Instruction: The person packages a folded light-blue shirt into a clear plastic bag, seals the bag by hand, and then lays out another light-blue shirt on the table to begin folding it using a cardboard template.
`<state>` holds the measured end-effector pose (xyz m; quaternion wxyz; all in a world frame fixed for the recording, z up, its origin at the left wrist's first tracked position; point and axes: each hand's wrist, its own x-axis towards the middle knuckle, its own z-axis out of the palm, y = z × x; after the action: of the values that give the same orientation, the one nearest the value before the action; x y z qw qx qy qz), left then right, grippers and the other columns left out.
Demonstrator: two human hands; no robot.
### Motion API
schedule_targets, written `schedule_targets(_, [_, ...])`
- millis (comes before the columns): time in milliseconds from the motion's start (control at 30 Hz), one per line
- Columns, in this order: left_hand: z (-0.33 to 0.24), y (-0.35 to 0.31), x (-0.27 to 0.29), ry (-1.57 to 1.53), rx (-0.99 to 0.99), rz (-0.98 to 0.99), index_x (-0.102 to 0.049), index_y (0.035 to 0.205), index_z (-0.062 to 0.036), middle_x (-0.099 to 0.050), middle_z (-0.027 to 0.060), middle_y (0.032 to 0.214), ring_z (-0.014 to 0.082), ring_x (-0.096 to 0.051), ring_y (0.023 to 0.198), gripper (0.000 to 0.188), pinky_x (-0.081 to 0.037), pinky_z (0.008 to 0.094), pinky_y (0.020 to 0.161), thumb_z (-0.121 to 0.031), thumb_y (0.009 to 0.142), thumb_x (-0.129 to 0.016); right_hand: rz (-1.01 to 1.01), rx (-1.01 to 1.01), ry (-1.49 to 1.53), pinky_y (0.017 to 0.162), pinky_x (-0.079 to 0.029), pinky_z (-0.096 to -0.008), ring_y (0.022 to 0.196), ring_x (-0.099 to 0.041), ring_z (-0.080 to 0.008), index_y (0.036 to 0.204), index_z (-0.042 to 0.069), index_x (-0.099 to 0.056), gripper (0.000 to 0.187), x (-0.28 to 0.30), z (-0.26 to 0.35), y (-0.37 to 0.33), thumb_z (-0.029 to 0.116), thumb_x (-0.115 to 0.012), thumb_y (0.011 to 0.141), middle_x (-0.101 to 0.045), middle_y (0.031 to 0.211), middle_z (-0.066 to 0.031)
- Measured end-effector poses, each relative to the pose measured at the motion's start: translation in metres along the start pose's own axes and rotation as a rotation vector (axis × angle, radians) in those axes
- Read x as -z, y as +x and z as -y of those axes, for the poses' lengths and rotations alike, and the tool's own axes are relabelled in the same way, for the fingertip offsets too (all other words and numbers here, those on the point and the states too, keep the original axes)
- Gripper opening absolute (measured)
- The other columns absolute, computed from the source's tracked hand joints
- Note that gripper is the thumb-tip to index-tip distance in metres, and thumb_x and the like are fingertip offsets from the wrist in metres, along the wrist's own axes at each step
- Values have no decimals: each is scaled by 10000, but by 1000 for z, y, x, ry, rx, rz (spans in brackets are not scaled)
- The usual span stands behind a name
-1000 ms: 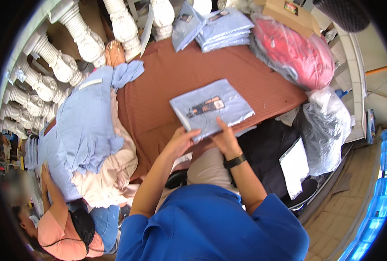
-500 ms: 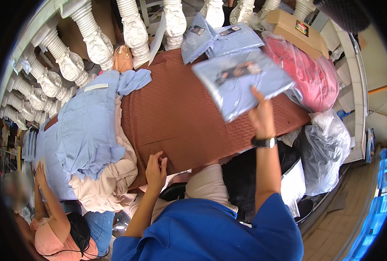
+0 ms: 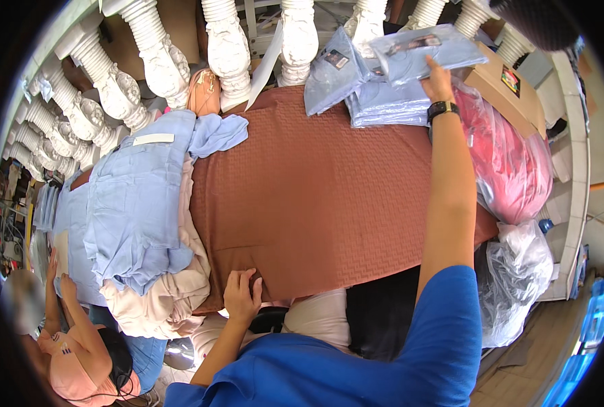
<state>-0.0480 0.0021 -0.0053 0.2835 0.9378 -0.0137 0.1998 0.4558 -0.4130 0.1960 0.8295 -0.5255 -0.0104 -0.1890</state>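
Note:
At the far right of the table, my right hand (image 3: 439,80) grips the near edge of a blue folded shirt in a clear plastic bag (image 3: 410,54). It is held above a stack of similar bagged shirts (image 3: 389,107), and another bagged shirt (image 3: 334,71) lies tilted just left of them. My left hand (image 3: 242,296) rests at the near edge of the brown-covered table (image 3: 315,197), fingers loosely bent and apart, holding nothing. To its left, loose light blue shirts (image 3: 136,203) are heaped over pale pink cloth (image 3: 173,292).
Red garments in clear plastic (image 3: 502,156) and a cardboard box (image 3: 512,91) sit on the right. Below them hangs a clear plastic bag (image 3: 516,271). White balusters (image 3: 227,47) line the far side, near a brown purse (image 3: 204,91). A co-worker (image 3: 88,356) handles blue cloth at left.
My right hand has carried the bagged shirt away from me, from above the table's right half to over the stack at the far edge. My left hand stays near the table's front edge.

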Motion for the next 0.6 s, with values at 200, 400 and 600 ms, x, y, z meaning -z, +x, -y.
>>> schedule_targets(200, [2,-2,-3,28,1,-9,-647,1081,-22,-570,155,923,346,-599,842,233,-499,421,711,-179,914,-689,-219,-301,-328,900,-605,-572,1096,-628,-402,1231,-158,-438,385,5,-85,-17,-54,-633,915,-566,1223,-279])
schedule_targets(400, [-2,3,-2,58,-15,8,-645,1078,-25,-577,159,929,348,-601,843,226,-498,423,707,-171,912,-689,-246,-266,-251,938,-598,-564,1101,-624,-389,1170,-205,-468,364,14,-88,-17,-76,-674,899,-582,1198,-274])
schedule_targets(600, [-1,1,-1,30,-11,-6,-645,1087,-29,-583,156,935,351,-604,850,223,-499,424,712,-154,909,-691,-202,-354,-431,739,-654,-474,881,-688,-348,1159,-191,-494,370,0,-65,-37,13,-692,922,-588,1155,-264])
